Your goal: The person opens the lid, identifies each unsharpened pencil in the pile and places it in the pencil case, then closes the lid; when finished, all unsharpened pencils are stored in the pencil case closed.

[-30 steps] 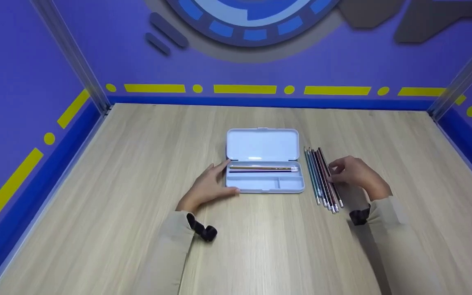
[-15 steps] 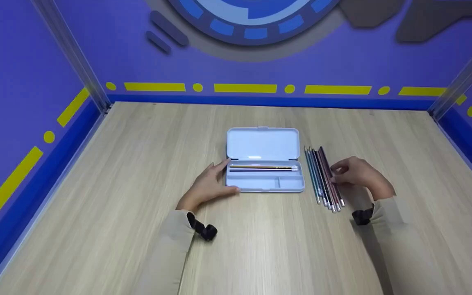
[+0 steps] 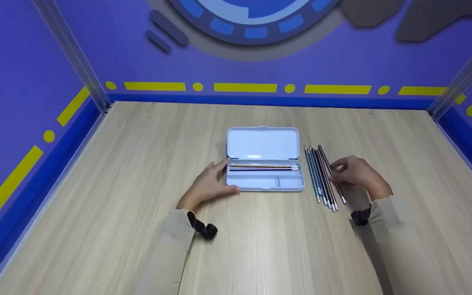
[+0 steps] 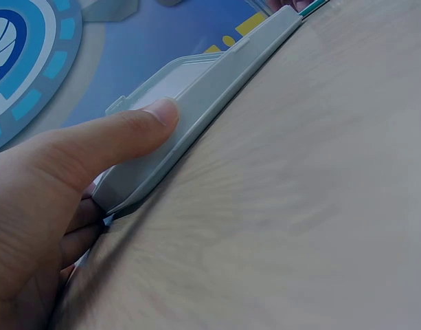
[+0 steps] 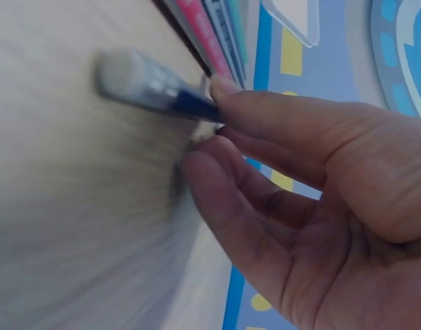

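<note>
A pale blue pencil case (image 3: 263, 143) lies with its lid raised on the table. Several pencils (image 3: 260, 168) rest in its long rear compartment. My left hand (image 3: 206, 189) grips the case's left end; in the left wrist view its thumb (image 4: 138, 130) presses the front wall, other fingers partly hidden behind the end. Right of the case, several pencils (image 3: 316, 176) lie side by side, white erasers toward me. At their right edge, my right hand (image 3: 358, 176) pinches a dark pencil (image 5: 155, 86) between thumb and fingers; its eraser end shows blurred in the right wrist view.
The wooden tabletop (image 3: 260, 246) runs back to a blue-purple wall (image 3: 236, 73) with yellow dashes. Side panels stand at left and right. Each wrist wears a black camera mount, such as the left mount (image 3: 208, 232).
My right hand shifts slightly right, then a little back left. The rightmost pencil now lies at a wider angle, its eraser end apart from the row. My left hand stays on the case.
</note>
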Motion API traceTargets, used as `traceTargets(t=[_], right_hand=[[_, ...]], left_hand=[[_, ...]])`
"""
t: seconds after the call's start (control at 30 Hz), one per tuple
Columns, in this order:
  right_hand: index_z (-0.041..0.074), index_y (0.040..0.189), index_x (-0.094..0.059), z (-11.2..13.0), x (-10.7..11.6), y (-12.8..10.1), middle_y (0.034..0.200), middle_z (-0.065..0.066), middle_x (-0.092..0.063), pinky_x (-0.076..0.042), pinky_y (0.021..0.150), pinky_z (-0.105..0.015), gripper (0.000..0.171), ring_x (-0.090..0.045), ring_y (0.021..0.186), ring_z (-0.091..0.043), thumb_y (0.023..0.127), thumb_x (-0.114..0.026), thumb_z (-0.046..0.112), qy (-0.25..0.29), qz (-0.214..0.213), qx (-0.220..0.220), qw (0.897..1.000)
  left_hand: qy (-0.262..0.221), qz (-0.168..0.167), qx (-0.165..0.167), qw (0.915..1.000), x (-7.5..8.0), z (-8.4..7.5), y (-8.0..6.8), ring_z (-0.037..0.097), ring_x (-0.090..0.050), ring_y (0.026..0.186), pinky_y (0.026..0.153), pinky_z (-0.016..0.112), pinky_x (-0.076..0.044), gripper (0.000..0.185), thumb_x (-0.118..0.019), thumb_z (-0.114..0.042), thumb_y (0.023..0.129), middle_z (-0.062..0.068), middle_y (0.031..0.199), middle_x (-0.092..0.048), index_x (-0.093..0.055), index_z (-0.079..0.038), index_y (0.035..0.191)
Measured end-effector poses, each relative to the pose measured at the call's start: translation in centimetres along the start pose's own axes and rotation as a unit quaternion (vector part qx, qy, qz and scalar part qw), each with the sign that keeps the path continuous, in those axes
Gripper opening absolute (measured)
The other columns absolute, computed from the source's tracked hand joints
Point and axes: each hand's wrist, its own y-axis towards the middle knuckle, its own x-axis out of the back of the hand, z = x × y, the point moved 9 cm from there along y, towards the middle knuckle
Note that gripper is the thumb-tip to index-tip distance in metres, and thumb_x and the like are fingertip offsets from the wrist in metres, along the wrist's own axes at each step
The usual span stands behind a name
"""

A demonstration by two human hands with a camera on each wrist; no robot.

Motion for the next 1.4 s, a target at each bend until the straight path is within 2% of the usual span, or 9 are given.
traceTargets(t=[0.13,0.3,0.67,1.0,1.17,1.4], right_hand=[[-0.013,0.127,-0.053,0.1,0.0,0.0,0.090,-0.019,-0.068,-0.054,0.060,-0.028,0.050,-0.062,0.066,-0.013,0.085,-0.069,0.009,0.008,-0.014,0.010,1.000],[-0.014,0.127,-0.052,0.2,0.0,0.1,0.089,-0.020,-0.068,-0.055,0.058,-0.028,0.049,-0.062,0.063,-0.012,0.086,-0.067,0.007,0.001,-0.012,0.010,1.000],[-0.012,0.131,-0.051,0.3,0.3,0.1,0.101,-0.025,-0.067,-0.057,0.062,-0.032,0.051,-0.064,0.070,-0.014,0.087,-0.064,0.011,0.019,-0.003,0.013,1.000],[-0.007,0.127,-0.058,1.5,1.7,0.3,0.101,-0.025,-0.066,-0.057,0.064,-0.031,0.042,-0.062,0.071,-0.014,0.086,-0.055,0.003,0.022,-0.052,0.049,0.997],[-0.005,0.124,-0.062,2.4,2.2,0.3,0.104,-0.026,-0.065,-0.059,0.065,-0.032,0.037,-0.063,0.072,-0.017,0.088,-0.057,0.001,0.019,-0.076,0.065,0.995],[-0.002,0.124,-0.063,3.8,2.4,0.2,0.109,-0.025,-0.064,-0.059,0.070,-0.034,0.034,-0.064,0.083,-0.024,0.090,-0.058,0.002,0.023,-0.092,0.077,0.993]], left_hand=[[0.001,0.000,-0.001,1.0000,0.0,0.0,0.0,0.039,-0.014,0.147,0.116,0.057,-0.020,0.100,-0.080,-0.056,0.068,0.004,0.157,-0.031,-0.032,-0.029,0.151],[-0.001,-0.001,-0.006,1.0000,0.1,-0.2,-0.1,0.039,-0.014,0.147,0.117,0.056,-0.021,0.099,-0.081,-0.055,0.068,0.003,0.155,-0.034,-0.034,-0.027,0.150],[0.004,0.001,-0.004,1.0000,0.0,-0.2,0.1,0.038,-0.014,0.147,0.117,0.056,-0.019,0.100,-0.080,-0.056,0.068,0.003,0.156,-0.033,-0.033,-0.027,0.151],[-0.001,0.000,-0.001,1.0000,0.0,-0.1,0.0,0.038,-0.015,0.147,0.117,0.055,-0.018,0.102,-0.081,-0.055,0.067,0.003,0.156,-0.032,-0.032,-0.028,0.151],[-0.001,0.000,0.002,1.0000,0.0,0.0,-0.1,0.038,-0.014,0.147,0.117,0.056,-0.018,0.102,-0.081,-0.057,0.066,0.003,0.156,-0.032,-0.032,-0.029,0.151],[-0.007,0.004,0.008,0.9999,-0.1,0.1,0.0,0.037,-0.013,0.148,0.118,0.056,-0.017,0.101,-0.080,-0.056,0.067,0.002,0.156,-0.033,-0.031,-0.030,0.151]])
